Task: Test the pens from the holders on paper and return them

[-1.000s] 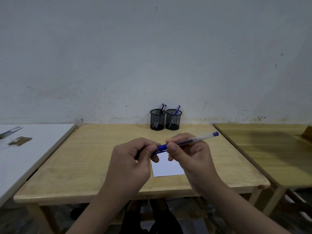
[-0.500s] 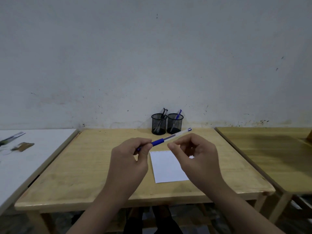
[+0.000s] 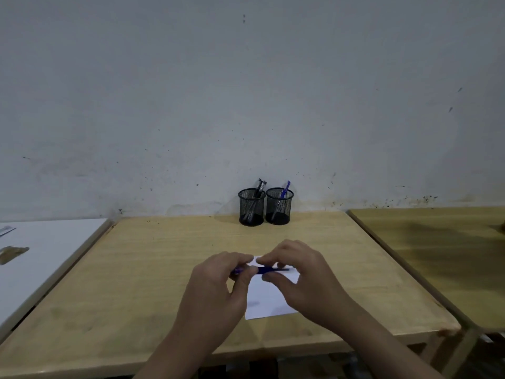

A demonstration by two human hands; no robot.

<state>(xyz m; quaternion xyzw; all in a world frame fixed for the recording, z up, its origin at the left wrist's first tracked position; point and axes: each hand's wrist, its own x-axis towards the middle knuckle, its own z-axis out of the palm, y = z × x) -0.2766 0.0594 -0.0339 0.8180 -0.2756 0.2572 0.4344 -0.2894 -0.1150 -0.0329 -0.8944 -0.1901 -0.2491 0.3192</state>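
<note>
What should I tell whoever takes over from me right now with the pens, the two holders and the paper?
Left hand: fingers pinch one end of the blue pen.
Right hand: fingers curl round the pen's other end; the grip is partly hidden.
The pen is held level over the far edge of the paper, mid-table.
Both holders stand at the wall: the left holder has dark pens, the right holder one blue pen.
Done: one pen is out and in hand. No marks can be made out on the paper.
Left: test this pen, return it, then test the others.
</note>
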